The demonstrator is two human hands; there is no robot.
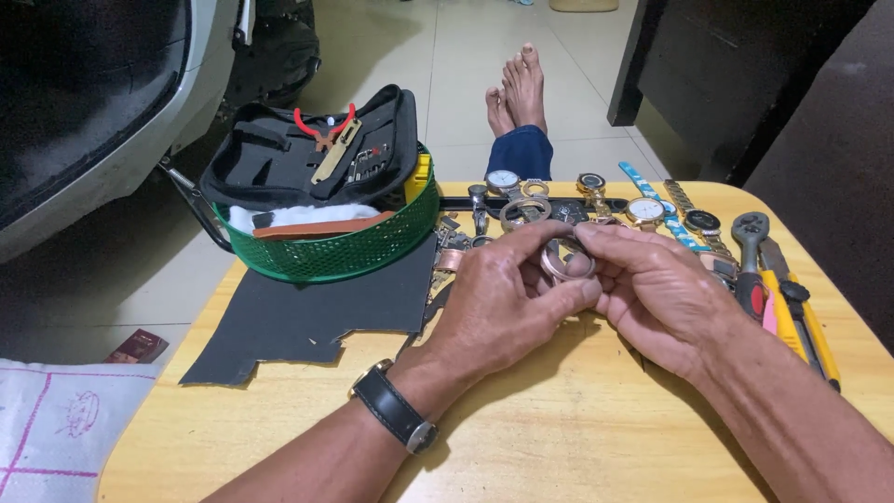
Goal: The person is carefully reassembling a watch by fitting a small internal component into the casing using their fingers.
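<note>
Both my hands meet over the middle of the wooden table (559,438). Together they hold a small round rose-gold watch case (566,262). My left hand (503,298), with a black-strapped watch on its wrist, pinches the case from the left with thumb and fingers. My right hand (652,293) grips it from the right, fingertips on its rim. Just behind the hands lie several watches and watch parts (521,200) in a row.
A green mesh basket (345,247) with an open black tool case (307,149) and red pliers stands at the back left on a dark mat (307,321). A ratchet wrench and yellow-handled tools (792,298) lie at the right edge. My bare feet (517,93) rest beyond the table.
</note>
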